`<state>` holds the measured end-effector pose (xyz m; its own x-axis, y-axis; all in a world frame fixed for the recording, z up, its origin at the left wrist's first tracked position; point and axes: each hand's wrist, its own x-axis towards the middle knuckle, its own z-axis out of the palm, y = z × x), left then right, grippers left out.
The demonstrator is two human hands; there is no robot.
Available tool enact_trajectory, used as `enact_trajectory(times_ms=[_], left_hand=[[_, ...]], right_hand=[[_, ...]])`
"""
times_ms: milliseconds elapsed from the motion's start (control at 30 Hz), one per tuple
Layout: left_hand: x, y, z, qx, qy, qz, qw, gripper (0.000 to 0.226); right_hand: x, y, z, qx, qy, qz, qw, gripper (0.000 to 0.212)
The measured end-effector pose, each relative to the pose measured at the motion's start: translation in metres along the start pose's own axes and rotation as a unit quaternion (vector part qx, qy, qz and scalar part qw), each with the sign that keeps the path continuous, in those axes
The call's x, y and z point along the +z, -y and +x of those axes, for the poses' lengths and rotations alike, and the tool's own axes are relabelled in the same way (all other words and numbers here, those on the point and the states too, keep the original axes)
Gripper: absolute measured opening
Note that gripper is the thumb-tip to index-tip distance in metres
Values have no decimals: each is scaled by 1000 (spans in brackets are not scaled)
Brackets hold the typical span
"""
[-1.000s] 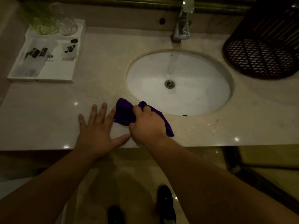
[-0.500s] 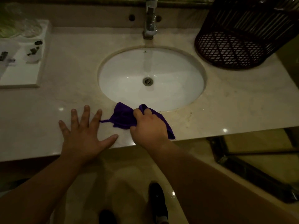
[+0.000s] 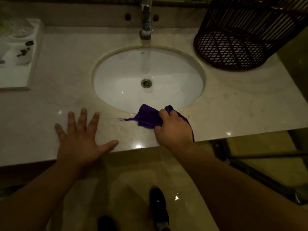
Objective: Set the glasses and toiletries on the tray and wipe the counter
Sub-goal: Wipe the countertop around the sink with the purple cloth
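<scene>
The counter [image 3: 66, 67] is polished pale stone, faintly veined and catching small glints of light near its front edge. An oval white sink [image 3: 116, 90] is sitting sunk into it, glossy, with a round metal drain, and a chrome tap [image 3: 146, 22] is standing behind it, its top cut off by the frame. A dark basket [image 3: 233, 42] of lattice weave is resting at the back right, also cropped. At far left a white rectangular tray [image 3: 31, 69] is lying on the counter, partly out of view; the small pale items with dark marks on it are too blurred to name.

The right hand [image 3: 173, 129] is gripping a soft purple cloth [image 3: 146, 117], fingers curled closed over its bunched middle. The cloth is lying on the counter at the sink's front rim, one thin corner trailing left beyond the knuckles, another edge hanging behind the wrist. The left hand [image 3: 81, 139] is pressing flat on the counter, fingers spread wide and holding nothing, well apart from the cloth.
</scene>
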<state>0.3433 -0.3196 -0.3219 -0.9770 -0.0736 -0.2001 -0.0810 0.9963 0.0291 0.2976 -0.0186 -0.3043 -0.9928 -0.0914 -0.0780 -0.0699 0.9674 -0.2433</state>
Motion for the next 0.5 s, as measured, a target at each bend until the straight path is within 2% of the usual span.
enact_trajectory(times_ms=[200,333,500], left_hand=[[-4,-4,0,10,11,-11,1000,115],[-10,-44,-1,108,5,-7,994,114],[-8,-103,11,150,-13,-25,988,114]], right_hand=[[-7,-15,1,20,6,-7,1000,32],[-9,-23,3,29,7,-2,1000,33],[-10,-41,4,37,-1,-9,999,31]])
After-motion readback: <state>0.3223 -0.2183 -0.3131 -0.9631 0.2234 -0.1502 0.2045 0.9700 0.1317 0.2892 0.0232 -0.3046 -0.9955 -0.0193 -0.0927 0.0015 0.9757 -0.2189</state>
